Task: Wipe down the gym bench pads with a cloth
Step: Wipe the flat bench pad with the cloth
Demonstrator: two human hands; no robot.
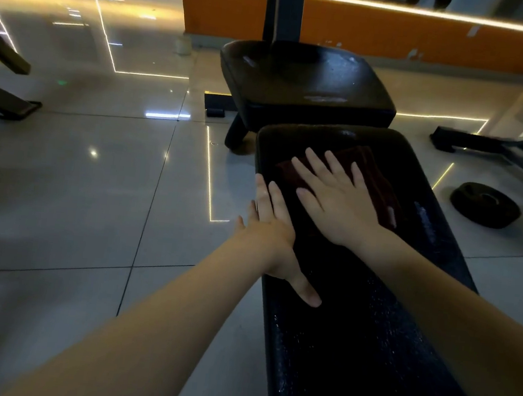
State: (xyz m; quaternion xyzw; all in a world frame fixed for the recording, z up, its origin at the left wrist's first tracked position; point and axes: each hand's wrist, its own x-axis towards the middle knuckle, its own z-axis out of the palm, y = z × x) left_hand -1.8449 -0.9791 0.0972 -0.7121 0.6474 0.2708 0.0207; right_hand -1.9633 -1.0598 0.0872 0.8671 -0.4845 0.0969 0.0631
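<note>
A long black bench pad (353, 320) runs from the lower right up to the middle of the view. Beyond its far end sits a shorter black seat pad (301, 79). A dark red cloth (375, 180) lies flat on the far part of the long pad. My right hand (334, 199) presses on the cloth with fingers spread and straight. My left hand (272, 234) rests flat on the pad's left edge, fingers straight, thumb pointing back along the pad. White specks show on the pad's near surface.
Glossy grey floor tiles (76, 194) spread to the left. A black weight plate (485, 205) lies on the floor right of the bench. An orange wall (368, 28) with light strips stands behind. Machine frames stand at far left (4, 80) and far right (517, 150).
</note>
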